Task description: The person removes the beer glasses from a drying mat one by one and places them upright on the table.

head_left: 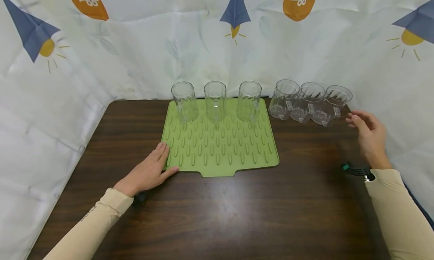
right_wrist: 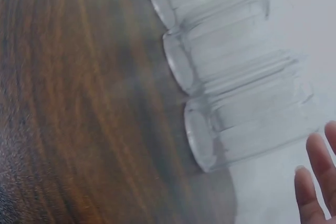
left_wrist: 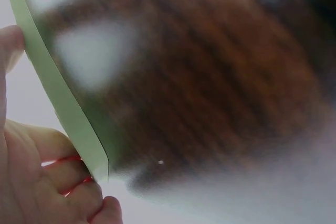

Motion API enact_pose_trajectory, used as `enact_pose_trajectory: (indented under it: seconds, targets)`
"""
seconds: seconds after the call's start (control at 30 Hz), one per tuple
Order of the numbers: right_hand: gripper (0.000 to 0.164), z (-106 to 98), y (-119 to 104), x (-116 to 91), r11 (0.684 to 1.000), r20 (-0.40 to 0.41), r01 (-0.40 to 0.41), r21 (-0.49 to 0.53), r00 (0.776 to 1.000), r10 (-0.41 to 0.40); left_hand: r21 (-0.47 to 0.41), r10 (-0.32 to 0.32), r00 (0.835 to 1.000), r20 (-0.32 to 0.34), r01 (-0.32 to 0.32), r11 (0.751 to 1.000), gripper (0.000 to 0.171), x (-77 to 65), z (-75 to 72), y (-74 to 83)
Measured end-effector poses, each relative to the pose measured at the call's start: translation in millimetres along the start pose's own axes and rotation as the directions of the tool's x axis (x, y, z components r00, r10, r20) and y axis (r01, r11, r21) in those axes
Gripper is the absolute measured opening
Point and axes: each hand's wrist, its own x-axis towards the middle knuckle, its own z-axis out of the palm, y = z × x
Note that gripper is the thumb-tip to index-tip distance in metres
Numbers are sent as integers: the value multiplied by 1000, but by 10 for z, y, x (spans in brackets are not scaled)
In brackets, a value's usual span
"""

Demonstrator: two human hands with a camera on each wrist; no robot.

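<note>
A green ridged mat [head_left: 217,147] lies on the dark table. My left hand [head_left: 149,171] rests on its near left corner, fingers extended along the left edge and thumb at the front edge. In the left wrist view the fingers [left_wrist: 71,174] meet the mat's edge [left_wrist: 63,93]. Three clear mugs, a left one [head_left: 184,101], a middle one [head_left: 215,101] and a right one [head_left: 249,101], stand upright along the mat's far side. My right hand [head_left: 371,135] holds nothing, its fingers slightly bent just right of the outermost clear mug [head_left: 330,105].
Two more clear mugs, one nearest the mat [head_left: 284,100] and one in the middle [head_left: 306,101], stand close together beside that outermost mug on the table [head_left: 217,214]. A white patterned curtain [head_left: 152,52] hangs behind and along both sides.
</note>
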Motion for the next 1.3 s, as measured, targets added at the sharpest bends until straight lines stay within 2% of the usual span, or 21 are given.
enact_pose_trajectory:
  seconds: [0.1, 0.27, 0.53, 0.67, 0.77, 0.83, 0.97, 1.0, 1.07, 1.2, 1.3]
  targets:
    - [21, 33, -77, 9, 999, -34, 37, -17, 999, -38, -3, 0, 1000, 2, 0, 1000, 91, 1, 0, -8]
    - [30, 76, -213, -10, 994, -8, 84, -65, 996, -85, -9, 2, 1000, 9, -2, 1000, 91, 2, -3, -17]
    - [33, 238, -415, -60, 994, 38, 106, -1, 994, -105, -8, 8, 1000, 10, -8, 1000, 91, -1, -24, -24]
    - [38, 337, -519, -115, 992, 154, 119, -45, 982, -111, -2, 14, 1000, 7, -14, 1000, 90, -3, -21, -31]
    - [42, 438, -583, -164, 987, 256, 143, -70, 959, -121, -2, 18, 1000, 1, -18, 1000, 89, -3, -7, -34]
    - [43, 506, -614, -191, 981, 291, 162, -104, 948, -126, -3, 21, 1000, -3, -21, 1000, 89, -3, 1, -32]
    - [43, 615, -646, -220, 976, 336, 195, -101, 930, -151, -6, 19, 1000, -2, -19, 1000, 88, -6, 3, -28]
    - [43, 640, -652, -225, 976, 345, 201, -80, 924, -162, -7, 19, 1000, -2, -19, 1000, 88, -6, 1, -26]
    - [42, 699, -651, -233, 979, 369, 203, 32, 908, -201, -4, 19, 1000, -2, -19, 1000, 88, -4, 0, -27]
    - [41, 819, -637, -255, 960, 393, 185, 210, 883, -256, 0, 19, 1000, -3, -19, 1000, 89, 1, 3, -36]
    - [40, 907, -633, -277, 964, 393, 166, 207, 889, -237, -2, 15, 1000, -3, -15, 1000, 89, 4, 8, -45]
